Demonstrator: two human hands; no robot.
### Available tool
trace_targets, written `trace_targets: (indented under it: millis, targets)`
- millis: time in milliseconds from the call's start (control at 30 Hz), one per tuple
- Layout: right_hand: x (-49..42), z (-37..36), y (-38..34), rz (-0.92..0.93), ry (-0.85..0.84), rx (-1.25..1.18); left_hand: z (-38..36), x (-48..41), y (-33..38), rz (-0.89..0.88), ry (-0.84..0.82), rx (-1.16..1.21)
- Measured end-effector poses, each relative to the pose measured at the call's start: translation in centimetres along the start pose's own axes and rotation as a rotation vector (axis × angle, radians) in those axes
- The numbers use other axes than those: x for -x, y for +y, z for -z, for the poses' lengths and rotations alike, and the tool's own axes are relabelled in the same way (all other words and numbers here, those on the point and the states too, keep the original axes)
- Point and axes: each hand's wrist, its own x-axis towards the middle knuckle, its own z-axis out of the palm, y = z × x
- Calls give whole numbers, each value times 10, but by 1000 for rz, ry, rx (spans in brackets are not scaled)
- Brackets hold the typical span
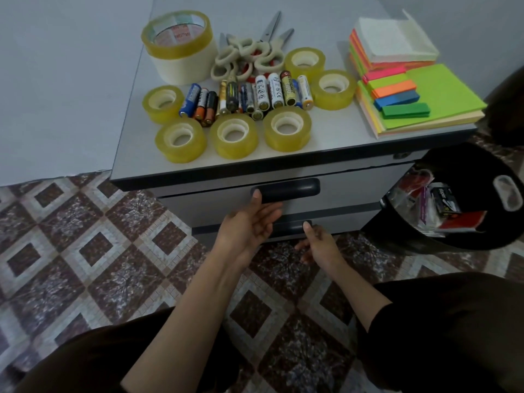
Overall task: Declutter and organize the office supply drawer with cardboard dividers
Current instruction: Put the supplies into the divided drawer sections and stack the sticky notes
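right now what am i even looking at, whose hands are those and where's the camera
There is no machine here: a person works with two bare hands, and the single picture comes from a camera worn on their head, looking down. The left hand is at the upper drawer handle, and the right hand is by the lower handle. Both are open and hold nothing. On the cabinet top lie tape rolls, batteries, scissors and sticky notes. A black bin with packaging stands to the right.

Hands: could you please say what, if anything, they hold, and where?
Nothing is held: left hand touches the upper black drawer handle by thumb; right hand empty.
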Motion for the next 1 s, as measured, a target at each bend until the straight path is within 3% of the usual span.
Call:
trace_targets:
  millis: [433,533,633,733,800,1000]
  targets:
    - [-2,8,-16,-47,86,104,5,-1,-1,24,-25,-27]
    - [9,12,-35,-101,17,130,6,-1,0,62,-39,9]
    - [33,13,-67,-48,-181,-18,3,-1,0,112,-15,67]
    - [57,16,-95,-37,-300,-527,-3,3,-1,127,26,75]
    - [66,17,-107,-97,-276,-745,-7,6,-3,109,46,74]
    - [86,15,-118,-204,-139,-553,-12,19,-5,56,82,-34]
